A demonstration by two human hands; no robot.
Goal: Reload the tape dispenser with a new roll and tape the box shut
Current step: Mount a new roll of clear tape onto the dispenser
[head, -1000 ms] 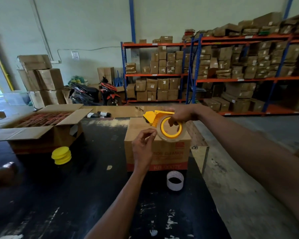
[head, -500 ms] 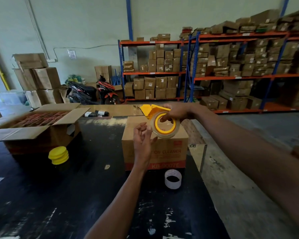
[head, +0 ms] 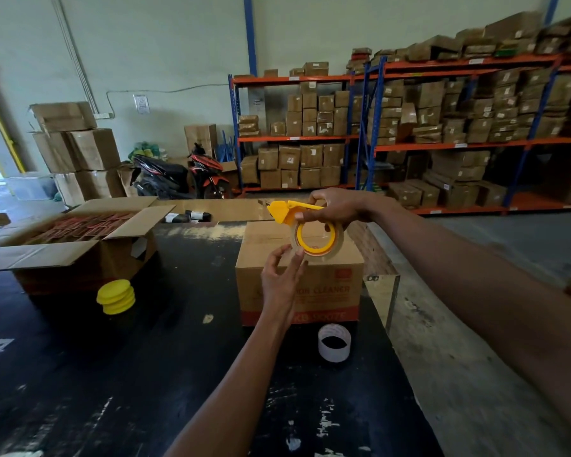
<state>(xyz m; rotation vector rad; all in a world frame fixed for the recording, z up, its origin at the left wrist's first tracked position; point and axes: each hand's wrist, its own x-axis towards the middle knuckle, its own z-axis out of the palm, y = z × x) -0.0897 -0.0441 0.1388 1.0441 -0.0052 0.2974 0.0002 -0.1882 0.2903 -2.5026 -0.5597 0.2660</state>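
Note:
My right hand point(head: 335, 207) grips the yellow tape dispenser point(head: 285, 211) from above, over the closed cardboard box point(head: 337, 282). A roll of clear tape point(head: 320, 255) sits on the dispenser's yellow hub. My left hand point(head: 282, 275) is raised in front of the box, thumb and fingertips touching the roll's lower left edge. Whether they pinch the tape's free end is too small to tell. An empty white tape core point(head: 333, 343) stands on the black table point(head: 112, 374) just in front of the box.
An open carton of red packs point(head: 70, 239) sits at the left, with a stack of yellow discs point(head: 116, 296) in front of it. The table's right edge runs close past the box. Shelving with cartons and a parked motorbike stand behind.
My left hand has slid from the roll's left side down to its lower left edge. The dispenser has stayed above the box in my right hand.

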